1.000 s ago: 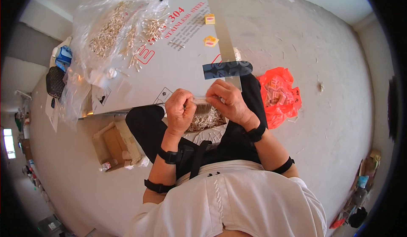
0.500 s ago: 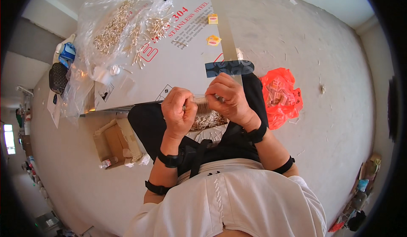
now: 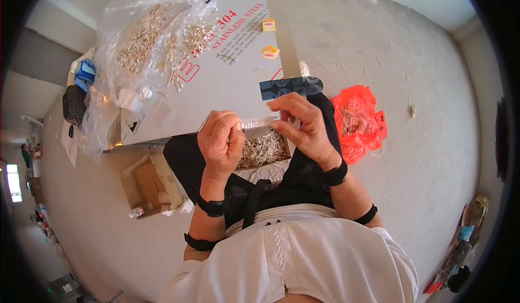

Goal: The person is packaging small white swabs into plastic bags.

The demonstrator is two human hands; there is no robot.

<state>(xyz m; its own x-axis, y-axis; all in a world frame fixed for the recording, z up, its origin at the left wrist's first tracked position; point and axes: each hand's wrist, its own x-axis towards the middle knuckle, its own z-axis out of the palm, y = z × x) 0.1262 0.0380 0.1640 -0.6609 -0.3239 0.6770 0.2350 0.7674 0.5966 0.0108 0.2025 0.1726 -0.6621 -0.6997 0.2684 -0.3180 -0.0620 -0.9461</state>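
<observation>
A small clear packet (image 3: 255,124), seemingly with a row of cotton swabs inside, is stretched level in front of me. My left hand (image 3: 220,143) is closed on its left end, thumb against curled fingers. At the right end, my right hand (image 3: 303,127) has its thumb against the packet and its index finger lifted away, leaving a gap between them. Its other fingers are partly hidden. Below the packet, between my thighs, sits an open box of loose cotton swabs (image 3: 264,150).
A film-covered metal sheet (image 3: 216,97) bears a clear bag of cotton swabs (image 3: 143,43), two small yellow boxes (image 3: 269,25) and a dark patterned strip (image 3: 290,88). A red plastic bag (image 3: 358,118) with small packs lies right; a cardboard box (image 3: 147,186) stands left.
My right hand has opened, its index finger and thumb spreading apart. My left hand has shifted slightly left, and more of the packet shows between the hands.
</observation>
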